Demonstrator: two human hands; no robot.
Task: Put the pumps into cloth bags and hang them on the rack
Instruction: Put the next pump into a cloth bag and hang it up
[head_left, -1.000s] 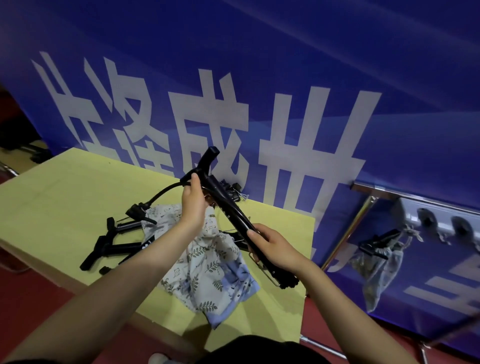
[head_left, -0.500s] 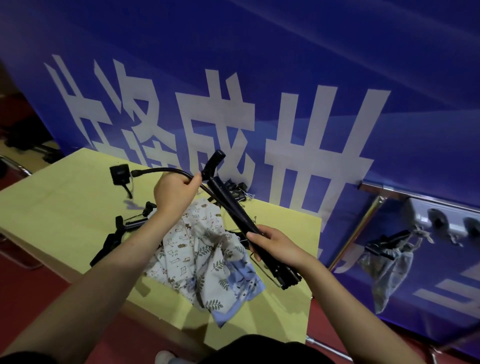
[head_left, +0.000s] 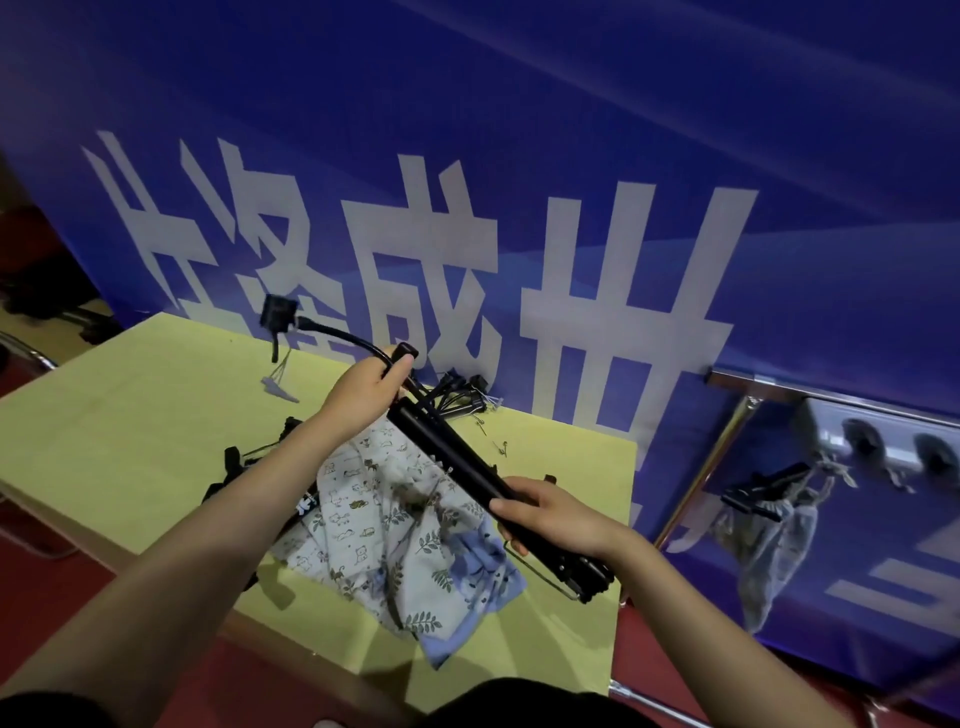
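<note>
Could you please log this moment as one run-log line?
left hand: grips pump top | right hand: grips barrel | cloth bags: on table

Blue banner (head_left: 571, 130) – behind yellow table (head_left: 130, 441).

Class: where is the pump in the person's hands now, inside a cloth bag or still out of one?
Out. The pump is bare, held by both hands above the patterned cloth bags lying crumpled on the table.
</note>
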